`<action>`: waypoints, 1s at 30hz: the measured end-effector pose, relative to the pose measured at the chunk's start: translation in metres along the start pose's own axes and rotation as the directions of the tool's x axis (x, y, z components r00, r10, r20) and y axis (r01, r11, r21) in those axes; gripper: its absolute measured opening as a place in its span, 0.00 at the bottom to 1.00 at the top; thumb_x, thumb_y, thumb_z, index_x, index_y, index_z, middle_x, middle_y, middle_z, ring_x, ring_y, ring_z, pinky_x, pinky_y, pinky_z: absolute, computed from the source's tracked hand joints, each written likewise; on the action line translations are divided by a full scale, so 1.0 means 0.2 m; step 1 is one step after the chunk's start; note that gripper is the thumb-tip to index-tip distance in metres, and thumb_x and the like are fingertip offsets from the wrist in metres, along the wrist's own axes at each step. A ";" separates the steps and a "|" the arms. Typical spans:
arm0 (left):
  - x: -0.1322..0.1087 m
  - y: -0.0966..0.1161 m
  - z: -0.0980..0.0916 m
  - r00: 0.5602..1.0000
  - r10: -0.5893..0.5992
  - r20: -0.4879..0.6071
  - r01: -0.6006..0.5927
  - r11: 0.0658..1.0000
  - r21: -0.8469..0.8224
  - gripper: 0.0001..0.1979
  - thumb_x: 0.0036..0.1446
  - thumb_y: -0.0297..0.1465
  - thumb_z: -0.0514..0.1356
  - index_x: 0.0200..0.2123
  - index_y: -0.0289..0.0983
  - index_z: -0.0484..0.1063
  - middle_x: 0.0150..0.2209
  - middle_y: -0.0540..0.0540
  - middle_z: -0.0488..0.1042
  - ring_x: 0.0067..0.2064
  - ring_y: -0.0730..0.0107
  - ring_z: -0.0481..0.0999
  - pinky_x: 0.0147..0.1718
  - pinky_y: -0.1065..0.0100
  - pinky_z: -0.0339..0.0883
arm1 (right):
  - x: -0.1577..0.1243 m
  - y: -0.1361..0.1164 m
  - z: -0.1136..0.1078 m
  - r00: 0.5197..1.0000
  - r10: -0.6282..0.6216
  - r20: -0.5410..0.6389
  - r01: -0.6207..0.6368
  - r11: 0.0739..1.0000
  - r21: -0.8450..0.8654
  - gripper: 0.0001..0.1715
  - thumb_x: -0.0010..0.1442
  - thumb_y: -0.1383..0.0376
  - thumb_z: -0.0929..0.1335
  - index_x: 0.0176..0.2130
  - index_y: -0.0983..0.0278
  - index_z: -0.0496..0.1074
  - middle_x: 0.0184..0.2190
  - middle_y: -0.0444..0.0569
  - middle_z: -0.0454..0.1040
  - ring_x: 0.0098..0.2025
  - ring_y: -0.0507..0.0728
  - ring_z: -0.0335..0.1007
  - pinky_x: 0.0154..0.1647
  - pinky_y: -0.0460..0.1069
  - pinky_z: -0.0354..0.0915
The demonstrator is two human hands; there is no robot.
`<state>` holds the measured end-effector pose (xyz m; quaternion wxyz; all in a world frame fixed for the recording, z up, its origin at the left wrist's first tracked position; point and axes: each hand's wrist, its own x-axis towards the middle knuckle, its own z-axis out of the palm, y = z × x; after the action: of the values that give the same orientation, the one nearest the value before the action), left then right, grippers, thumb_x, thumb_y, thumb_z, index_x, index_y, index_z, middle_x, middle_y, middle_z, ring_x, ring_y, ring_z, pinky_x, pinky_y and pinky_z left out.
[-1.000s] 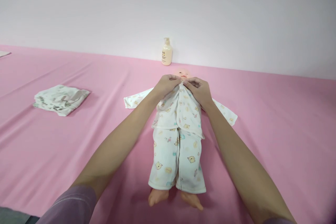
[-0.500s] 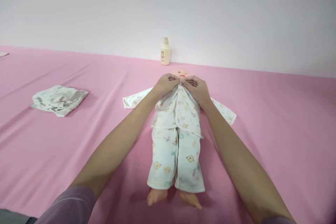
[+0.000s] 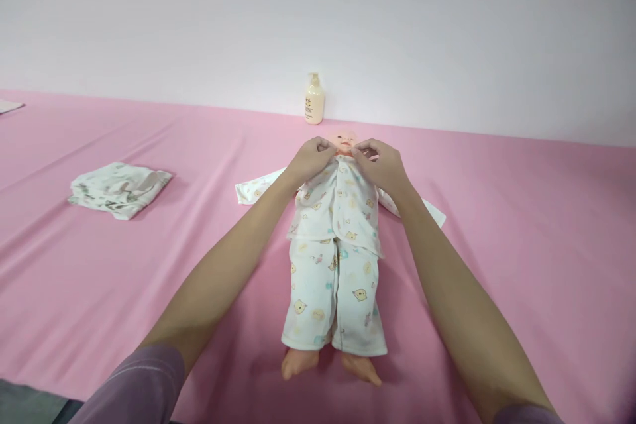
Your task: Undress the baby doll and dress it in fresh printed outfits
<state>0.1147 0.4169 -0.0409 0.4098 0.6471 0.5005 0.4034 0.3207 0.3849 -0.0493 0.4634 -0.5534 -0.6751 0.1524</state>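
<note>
A baby doll (image 3: 345, 139) lies on its back, feet toward me. It wears a white printed baby shirt (image 3: 342, 202) and matching trousers (image 3: 334, 298), with bare feet showing below the cuffs. At the left side of the neck, my left hand (image 3: 314, 160) pinches the shirt's collar edge. My right hand (image 3: 381, 162) pinches the collar on the other side. Between the two hands the neckline is visible under the doll's chin. The shirt sleeves stretch out to both sides, partly behind my forearms.
A pink sheet (image 3: 521, 245) covers the surface. Behind the doll's head a cream pump bottle (image 3: 315, 101) stands near the white wall (image 3: 447, 33). On the left lies a folded printed cloth (image 3: 119, 189). A pale flat item (image 3: 8, 106) shows at the far left edge.
My hands have moved apart from the middle of the collar toward its two sides. The right sleeve has shifted slightly. The whole view has moved a little.
</note>
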 end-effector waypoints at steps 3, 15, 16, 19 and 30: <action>-0.01 0.01 -0.05 1.000 0.029 -0.009 -0.028 0.994 0.109 0.04 0.63 0.33 0.67 0.38 0.40 0.76 0.42 0.44 0.83 0.42 0.63 0.78 0.42 0.66 0.68 | 0.00 0.04 -0.04 0.994 0.109 0.031 -0.106 0.989 -0.103 0.10 0.68 0.56 0.72 0.41 0.58 0.81 0.46 0.52 0.87 0.48 0.63 0.80 0.57 0.60 0.74; 0.00 -0.08 -0.19 0.973 -0.193 0.123 0.089 0.813 0.575 0.34 0.74 0.59 0.47 0.49 0.36 0.79 0.58 0.30 0.83 0.58 0.41 0.81 0.57 0.55 0.69 | -0.07 0.13 -0.16 0.835 0.399 0.379 -0.288 0.904 -0.316 0.40 0.75 0.31 0.57 0.50 0.57 0.80 0.63 0.58 0.81 0.63 0.74 0.76 0.68 0.65 0.66; 0.00 -0.08 -0.17 0.980 -0.165 0.110 0.070 0.805 0.589 0.35 0.75 0.58 0.45 0.47 0.36 0.79 0.56 0.30 0.84 0.57 0.42 0.82 0.55 0.56 0.70 | -0.08 0.11 -0.15 0.841 0.384 0.380 -0.274 0.909 -0.314 0.41 0.76 0.32 0.56 0.50 0.58 0.80 0.63 0.59 0.81 0.64 0.73 0.76 0.68 0.64 0.65; 0.00 -0.08 -0.12 0.997 -0.049 0.061 0.000 0.783 0.622 0.36 0.77 0.56 0.42 0.38 0.36 0.78 0.44 0.31 0.85 0.48 0.45 0.82 0.48 0.57 0.70 | -0.09 0.09 -0.12 0.853 0.352 0.385 -0.239 0.920 -0.311 0.42 0.78 0.35 0.53 0.49 0.59 0.80 0.61 0.61 0.82 0.63 0.73 0.77 0.67 0.63 0.66; -0.02 -0.11 -0.08 0.953 0.235 -0.191 -0.065 0.775 0.628 0.15 0.75 0.41 0.57 0.37 0.40 0.73 0.45 0.37 0.83 0.51 0.46 0.79 0.55 0.51 0.65 | -0.03 -0.08 -0.15 0.996 0.068 0.053 -0.027 0.833 -0.552 0.13 0.73 0.57 0.67 0.39 0.61 0.74 0.46 0.63 0.82 0.51 0.71 0.75 0.55 0.63 0.67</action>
<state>0.0917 0.4180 -0.0569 0.0741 0.7246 0.5998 0.3311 0.3343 0.3654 -0.0256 0.2568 -0.6741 -0.6924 -0.0173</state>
